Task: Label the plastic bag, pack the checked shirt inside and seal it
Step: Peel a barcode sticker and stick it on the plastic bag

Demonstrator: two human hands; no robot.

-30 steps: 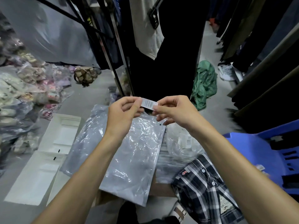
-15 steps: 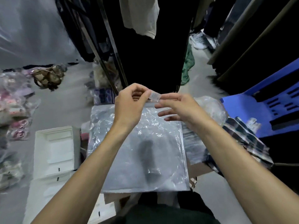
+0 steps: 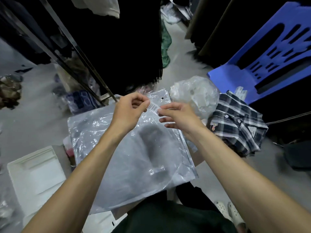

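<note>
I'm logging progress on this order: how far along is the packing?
Early. Done: the plastic bag is laid out flat. In hand: the left hand and right hand hold the barcode label above it, unstuck. Left: the checked shirt lies beside the bag, unpacked; sealing follows.

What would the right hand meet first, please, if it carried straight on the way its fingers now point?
Probably the barcode label, already at the right hand's fingertips, and just past it the left hand pinching the label's other end. Depth is hard to judge from this single view.

Grey floor (image 3: 40, 125), blue plastic chair (image 3: 262, 52)
</note>
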